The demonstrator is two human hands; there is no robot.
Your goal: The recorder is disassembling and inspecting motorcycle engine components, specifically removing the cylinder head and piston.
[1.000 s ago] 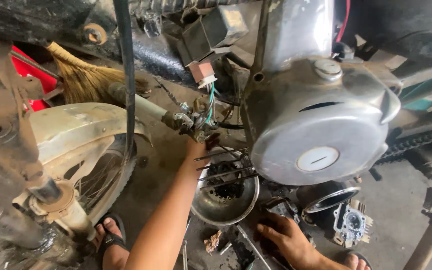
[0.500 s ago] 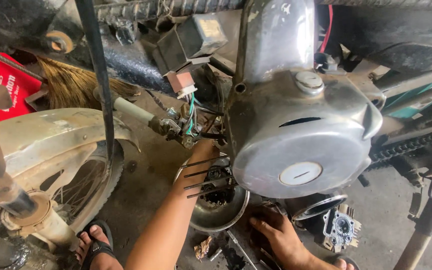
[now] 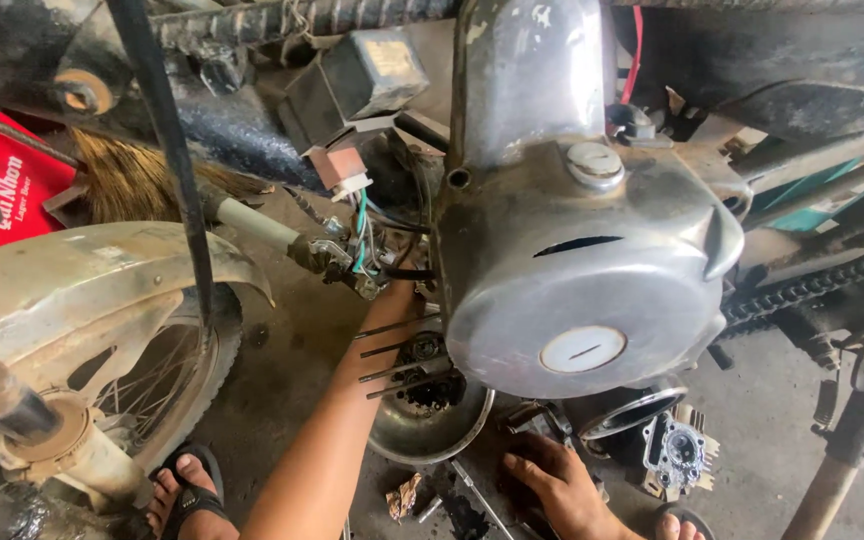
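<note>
- Two bare hands worked under the dull silver, rounded metal engine cover [image 3: 582, 290], which serves here as the landmark.
- The left hand [image 3: 392, 300] reached up at the left edge of the cover, among the four thin steel studs [image 3: 402, 350] and the green and black wires [image 3: 364, 245]. Its fingers were hidden behind the engine, so whether its grip was closed on anything could not be told.
- The right hand [image 3: 552, 485] lay below the cover on the concrete floor [image 3: 282, 370], fingers spread and flat on dark, greasy small parts [image 3: 467, 500], not clamped on any one thing.
- A shallow, round steel pan [image 3: 430, 430] sat on the floor below the cover's lower left, under the studs.
- A finned grey cylinder head [image 3: 677, 450] lay below the cover's lower right.
- The studs looked stiff and oily, so likely slippery; a firm pinch near the base would suit them best. The wires looked soft and fragile.
- A spoked wheel under a pale mudguard [image 3: 82, 290] stood well left of the cover, a sandalled foot [image 3: 182, 490] beneath it.
</note>
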